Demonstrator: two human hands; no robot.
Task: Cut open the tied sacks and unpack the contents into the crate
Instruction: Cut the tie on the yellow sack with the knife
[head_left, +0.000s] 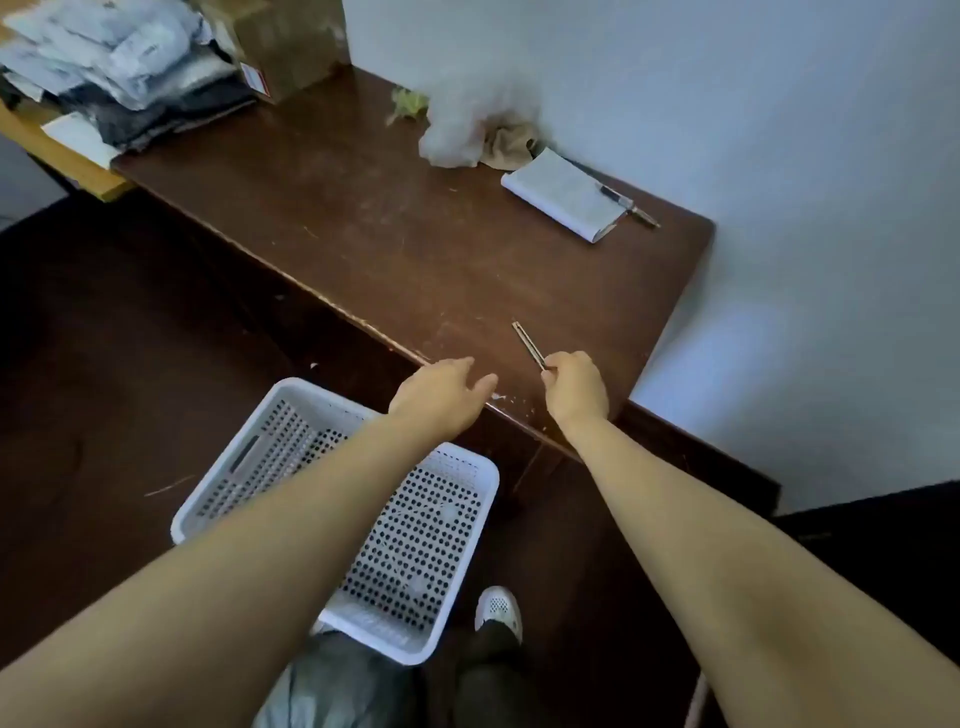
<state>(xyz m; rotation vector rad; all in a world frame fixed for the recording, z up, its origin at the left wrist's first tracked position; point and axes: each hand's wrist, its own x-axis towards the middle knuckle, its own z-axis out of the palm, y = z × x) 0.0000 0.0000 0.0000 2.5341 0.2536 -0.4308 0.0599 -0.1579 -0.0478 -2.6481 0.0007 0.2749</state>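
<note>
My right hand (575, 391) is closed around a thin utility knife (529, 345), whose blade end points up and left over the near edge of the dark wooden table (395, 244). My left hand (441, 396) hovers at the table's front edge with fingers loosely apart, holding nothing. A white perforated plastic crate (343, 514) stands on the floor below my arms, and what shows of its inside holds nothing. A grey-green sack (332, 691) lies at my feet, partly hidden by my left forearm. A pile of grey and white plastic parcels (119, 62) rests at the far left.
A cardboard box (285, 47) stands at the table's back left. A white plastic bag (467, 124) and a crumpled cloth (511, 148) lie against the wall. A white notepad (566, 195) and a pen (628, 205) sit at the right. My white shoe (498, 610) is beside the crate.
</note>
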